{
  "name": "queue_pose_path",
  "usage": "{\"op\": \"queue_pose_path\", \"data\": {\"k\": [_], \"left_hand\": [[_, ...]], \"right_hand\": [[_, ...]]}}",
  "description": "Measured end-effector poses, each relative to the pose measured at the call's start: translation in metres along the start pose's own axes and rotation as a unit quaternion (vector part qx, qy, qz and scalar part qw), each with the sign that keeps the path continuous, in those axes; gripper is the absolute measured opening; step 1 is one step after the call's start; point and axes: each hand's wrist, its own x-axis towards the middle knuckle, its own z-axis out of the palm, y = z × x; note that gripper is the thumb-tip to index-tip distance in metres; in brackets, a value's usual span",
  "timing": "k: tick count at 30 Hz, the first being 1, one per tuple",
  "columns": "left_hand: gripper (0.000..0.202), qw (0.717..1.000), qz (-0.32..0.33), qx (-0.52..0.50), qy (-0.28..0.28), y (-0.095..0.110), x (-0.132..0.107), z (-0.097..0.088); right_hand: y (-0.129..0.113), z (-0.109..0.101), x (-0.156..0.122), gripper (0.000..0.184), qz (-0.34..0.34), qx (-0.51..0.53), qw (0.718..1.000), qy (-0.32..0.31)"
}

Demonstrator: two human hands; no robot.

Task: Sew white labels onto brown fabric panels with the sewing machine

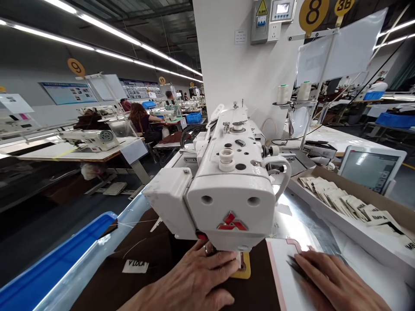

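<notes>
We are pressing our left hand (191, 276) flat on a brown fabric panel (106, 280), its fingers lying close together and pinching nothing, right against a yellow template piece (245, 268) just in front of the head of a white industrial sewing machine (227, 190). The needle area is hidden behind the machine head and our fingers, so we cannot tell whether stitching is under way. Our right hand (337, 280) is resting on a white pattern board (324, 263) with a pink edge, its fingers together over a dark fabric strip (295, 266); we cannot tell whether they are pinching it or only lying on it.

We are judging this to be the positioning of the cloth under the machine head, and the moment is calling for the layers to be held flat and square. The brown panel is lying smooth on the metal-topped table, with a small white "V LOLA" label (135, 266) sitting on it, well left of our left hand. To our right, a cardboard tray (358, 186) is holding overlapping printed labels (340, 198), and a tablet (369, 168) is standing beyond it. A blue plastic bin (48, 263) is lying along the left edge.
</notes>
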Motion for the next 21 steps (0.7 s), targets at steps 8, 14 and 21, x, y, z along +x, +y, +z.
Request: {"op": "queue_pose_path", "data": {"k": [8,14,21], "left_hand": [[0.058,0.999,0.003,0.026,-0.029,0.001,0.009,0.000],[0.063,0.998,0.031,0.043,-0.014,-0.008,0.004,0.016],[0.067,1.000,0.001,0.022,0.005,-0.006,0.000,0.023]], "right_hand": [[-0.007,-0.008,0.009,0.041,-0.024,-0.036,0.999,0.020],[-0.015,-0.026,0.023,0.036,-0.018,-0.026,0.999,0.025],[-0.011,-0.025,0.017,0.039,0.015,-0.011,1.000,-0.003]]}}
